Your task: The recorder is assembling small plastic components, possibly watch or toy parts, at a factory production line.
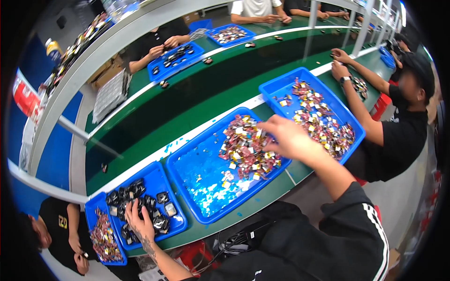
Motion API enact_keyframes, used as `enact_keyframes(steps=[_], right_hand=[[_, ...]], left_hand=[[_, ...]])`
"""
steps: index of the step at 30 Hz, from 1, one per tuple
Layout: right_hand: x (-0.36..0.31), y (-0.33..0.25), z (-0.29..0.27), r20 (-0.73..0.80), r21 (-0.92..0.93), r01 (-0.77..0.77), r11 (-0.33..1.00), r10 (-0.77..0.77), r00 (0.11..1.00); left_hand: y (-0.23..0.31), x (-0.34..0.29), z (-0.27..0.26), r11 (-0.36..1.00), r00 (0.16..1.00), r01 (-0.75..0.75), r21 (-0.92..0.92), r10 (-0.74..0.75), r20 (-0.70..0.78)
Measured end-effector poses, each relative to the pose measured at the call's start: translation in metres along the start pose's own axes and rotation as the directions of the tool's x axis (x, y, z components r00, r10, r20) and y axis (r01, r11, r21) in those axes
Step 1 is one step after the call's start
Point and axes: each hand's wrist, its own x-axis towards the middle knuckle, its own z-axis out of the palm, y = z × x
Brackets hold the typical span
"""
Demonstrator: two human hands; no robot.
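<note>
My left hand (140,224) rests over a blue tray (180,224) of black rounded parts (161,224), some showing a pale square face. Its fingers are spread and touch or hover just above the parts; I cannot tell which. To the right, my right hand (291,136) reaches over a larger blue tray (200,218), thumb and forefinger apart. Beneath those fingers lies a heap of small wired pieces (246,146), pinkish with white and yellow bits. Nothing shows between the fingers of either hand. Small pale and blue scraps (220,194) are scattered across that tray's left part.
Another blue tray (280,80) of similar pieces stands at right, and a narrow one (119,260) at far left. A green conveyor belt (187,110) runs behind, carrying a few dark parts. Grey metal posts (42,133) rise nearby. Several co-workers sit around, one close at right (391,136).
</note>
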Motion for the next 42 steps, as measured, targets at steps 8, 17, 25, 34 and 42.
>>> enact_keyframes(steps=[8,17,25,34,42], right_hand=[[-0.111,0.000,0.012,-0.477,-0.194,-0.433,0.880,0.301,0.826],[-0.111,0.039,0.036,-0.626,-0.138,-0.403,0.905,0.236,0.744],[-0.101,0.023,0.022,-0.625,-0.152,-0.371,0.916,0.202,0.754],[-0.076,-0.005,0.055,-0.220,-0.033,-0.044,0.998,0.036,0.975],[-0.054,-0.018,0.040,-0.320,0.032,-0.015,0.999,0.025,0.947]], left_hand=[[0.000,0.000,-0.001,1.000,1.000,0.021,-0.014,-0.021,0.017],[0.009,0.019,-0.014,0.998,0.992,0.025,0.057,-0.031,0.118],[0.001,0.030,-0.006,0.971,0.983,-0.163,0.176,0.145,0.112],[0.100,0.041,0.008,-0.126,0.930,0.349,-0.929,-0.075,0.360],[0.165,0.041,0.027,-0.452,0.772,0.613,-0.649,0.167,0.613]])
